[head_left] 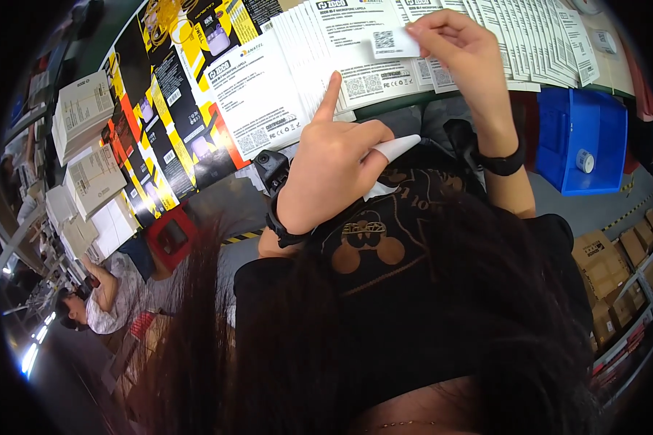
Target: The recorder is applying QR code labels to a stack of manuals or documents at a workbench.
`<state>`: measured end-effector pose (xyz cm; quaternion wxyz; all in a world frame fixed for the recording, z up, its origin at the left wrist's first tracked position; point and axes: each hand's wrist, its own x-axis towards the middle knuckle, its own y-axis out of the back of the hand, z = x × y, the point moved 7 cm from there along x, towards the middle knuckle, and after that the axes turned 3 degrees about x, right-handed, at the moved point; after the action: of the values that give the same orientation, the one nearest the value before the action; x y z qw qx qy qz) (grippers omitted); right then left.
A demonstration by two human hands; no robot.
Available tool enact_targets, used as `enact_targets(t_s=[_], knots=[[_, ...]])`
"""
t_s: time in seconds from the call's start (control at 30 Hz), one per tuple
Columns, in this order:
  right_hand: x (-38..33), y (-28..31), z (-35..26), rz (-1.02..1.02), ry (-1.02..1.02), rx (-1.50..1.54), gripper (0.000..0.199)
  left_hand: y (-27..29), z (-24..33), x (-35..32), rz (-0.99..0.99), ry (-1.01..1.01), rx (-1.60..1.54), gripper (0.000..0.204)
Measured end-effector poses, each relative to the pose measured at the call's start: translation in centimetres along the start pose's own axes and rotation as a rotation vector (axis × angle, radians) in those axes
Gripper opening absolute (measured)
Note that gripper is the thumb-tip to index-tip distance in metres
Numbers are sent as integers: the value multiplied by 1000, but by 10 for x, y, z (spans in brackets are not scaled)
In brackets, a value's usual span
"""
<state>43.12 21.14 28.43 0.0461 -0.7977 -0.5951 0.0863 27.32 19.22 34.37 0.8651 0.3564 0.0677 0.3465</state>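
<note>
White label (pixel 397 45), upper centre, isn't down yet: your right hand (pixel 466 56) pinches it; your left hand (pixel 332 161) points, grip unclear.

Upper centre: label (pixel 397 43) and white sheets (pixel 254 94) look smooth, paper. Upper left: printed sheets (pixel 189 101), glossy. Right: blue bin (pixel 551 138), shiny plastic. Lower right: cartons (pixel 597 267), matt cardboard.

We pinch a white label (pixel 397 45) in our right hand (pixel 466 61) over fanned cards (pixel 533 43) along the table's (pixel 618 69) near edge; left hand's (pixel 341 159) forefinger extended.
</note>
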Motion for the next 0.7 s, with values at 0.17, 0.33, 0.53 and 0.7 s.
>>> enact_targets(t_s=[0.17, 0.33, 0.53, 0.7], knots=[[5, -3, 17, -19, -59, -158, 11, -1, -1, 0, -17, -8, 18, 10], [7, -3, 17, -7, -24, -165, 12, -1, -1, 0, -40, 3, 25, 6], [9, -2, 18, -10, -10, -175, 11, -2, -2, -1, -38, -2, 28, 5], [9, -2, 25, -33, -99, -255, 14, -2, -2, -1, -32, -8, 25, 6]])
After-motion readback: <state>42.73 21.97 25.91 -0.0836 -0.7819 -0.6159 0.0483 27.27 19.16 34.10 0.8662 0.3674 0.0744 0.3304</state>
